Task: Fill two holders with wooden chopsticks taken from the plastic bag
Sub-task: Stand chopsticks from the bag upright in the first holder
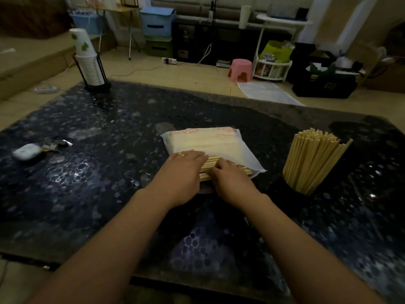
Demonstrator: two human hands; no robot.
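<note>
Pale wooden chopsticks (pixel 221 170) jut from the open near end of a thin, milky plastic bag (pixel 208 143) lying flat on the dark speckled bench (pixel 87 172). The left hand (pixel 182 172) lies flat over the exposed sticks; the right hand (pixel 230 178) curls its fingers on them, its grip partly hidden. Light, stiff and smooth, the sticks probably roll and scatter, so gathering them mid-length as a bundle seems wise. One dark holder (pixel 287 191), at right, already stands packed with upright sticks; the second holder cannot be made out clearly.

Both hands, left (pixel 183 172) and right (pixel 228 178), palms down on chopsticks (pixel 211 164) at plastic bag (pixel 210 142) mouth, mid-table (pixel 87 194). Filled holder (pixel 291 189) near right edge.
</note>
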